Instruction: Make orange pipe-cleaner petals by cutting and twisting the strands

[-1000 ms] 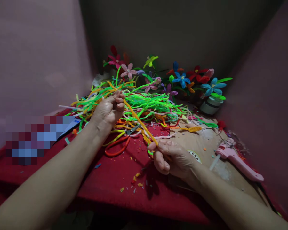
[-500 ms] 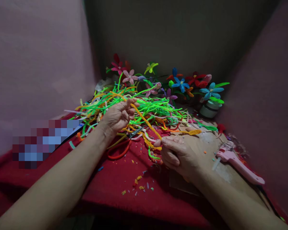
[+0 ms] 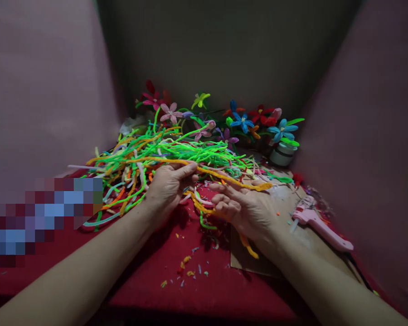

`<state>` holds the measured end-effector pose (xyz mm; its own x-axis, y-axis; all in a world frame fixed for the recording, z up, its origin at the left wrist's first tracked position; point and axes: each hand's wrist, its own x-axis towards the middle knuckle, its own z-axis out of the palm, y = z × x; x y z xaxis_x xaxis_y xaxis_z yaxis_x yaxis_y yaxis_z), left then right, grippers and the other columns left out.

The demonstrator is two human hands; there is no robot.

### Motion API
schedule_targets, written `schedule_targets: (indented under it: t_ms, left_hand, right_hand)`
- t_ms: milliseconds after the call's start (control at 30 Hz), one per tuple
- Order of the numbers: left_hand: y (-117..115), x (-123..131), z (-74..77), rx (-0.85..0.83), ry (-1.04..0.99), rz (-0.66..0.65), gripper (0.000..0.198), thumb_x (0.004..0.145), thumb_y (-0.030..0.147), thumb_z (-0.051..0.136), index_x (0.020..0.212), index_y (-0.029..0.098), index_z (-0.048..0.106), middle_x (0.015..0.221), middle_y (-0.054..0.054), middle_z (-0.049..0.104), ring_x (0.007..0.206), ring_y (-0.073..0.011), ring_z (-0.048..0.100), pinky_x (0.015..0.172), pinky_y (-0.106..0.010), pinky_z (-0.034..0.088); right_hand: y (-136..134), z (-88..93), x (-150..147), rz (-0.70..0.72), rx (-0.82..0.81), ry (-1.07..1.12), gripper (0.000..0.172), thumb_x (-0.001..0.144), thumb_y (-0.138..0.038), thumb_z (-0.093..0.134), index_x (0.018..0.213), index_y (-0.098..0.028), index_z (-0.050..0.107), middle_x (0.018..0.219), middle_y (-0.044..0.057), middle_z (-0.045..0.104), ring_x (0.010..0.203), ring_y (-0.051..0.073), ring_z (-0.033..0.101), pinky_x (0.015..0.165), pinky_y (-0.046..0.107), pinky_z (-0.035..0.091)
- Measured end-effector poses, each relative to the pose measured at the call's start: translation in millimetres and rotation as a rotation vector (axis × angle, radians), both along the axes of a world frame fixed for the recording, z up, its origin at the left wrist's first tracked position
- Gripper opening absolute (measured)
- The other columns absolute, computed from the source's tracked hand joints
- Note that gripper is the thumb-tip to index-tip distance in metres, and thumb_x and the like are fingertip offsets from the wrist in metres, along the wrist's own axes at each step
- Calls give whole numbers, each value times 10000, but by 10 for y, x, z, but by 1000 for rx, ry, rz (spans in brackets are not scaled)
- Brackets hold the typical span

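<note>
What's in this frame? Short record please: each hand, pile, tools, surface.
left hand: pinches orange pipe cleaner
right hand: curled over another orange strand, grip unclear
pile: loose pipe cleaners, mostly green, behind both hands
flowers: pipe-cleaner blooms at the back
glue gun: pink, right of right hand
surface: red cloth; cardboard under right wrist

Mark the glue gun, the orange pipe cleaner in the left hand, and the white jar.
glue gun [image 3: 326, 232]: head view, on its pink handle.
orange pipe cleaner [image 3: 156, 160]: head view, on its left stretch.
white jar [image 3: 281, 156]: head view, on its side wall.
</note>
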<state>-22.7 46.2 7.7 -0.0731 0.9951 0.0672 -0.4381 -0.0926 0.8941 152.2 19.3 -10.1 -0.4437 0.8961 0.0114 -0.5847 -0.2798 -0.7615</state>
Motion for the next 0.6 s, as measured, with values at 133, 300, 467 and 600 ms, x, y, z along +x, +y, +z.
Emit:
schedule_targets:
  t_ms: [133,300,467,600]
  left_hand:
    - [-172,160,-68,45,224,-145,136,666,218,724,666,105,649,561,7,617,479,-76,540,471,-174,429]
    - [-248,249,-134,76,284,-320,157,752,240,650,667,128,579,555,12,596,489,-115,570,511,-236,460]
    - [-246,266,-164,28,194,-523,134,793,241,598,724,152,525,553,21,567,491,-158,597,500,-284,471]
    - [-246,233,-122,-3,305,-395,92,775,212,619,767,154,548,517,39,562,448,-101,546,452,-202,413]
  right_hand:
    - [-23,-94,-74,-90,88,-27,246,755,-200,640,984,-121,597,775,50,679,620,123,650,544,210,526]
    - [-43,-168,-71,-152,132,-152,185,786,-234,618,928,-127,569,688,29,661,526,113,623,443,191,484]
    - [-35,-191,-72,-176,104,-277,228,762,-337,642,815,-143,535,642,17,656,437,90,579,365,163,422]
    - [-6,-179,-59,-120,108,-349,295,746,-409,623,747,-122,554,596,23,641,405,89,565,326,156,385]
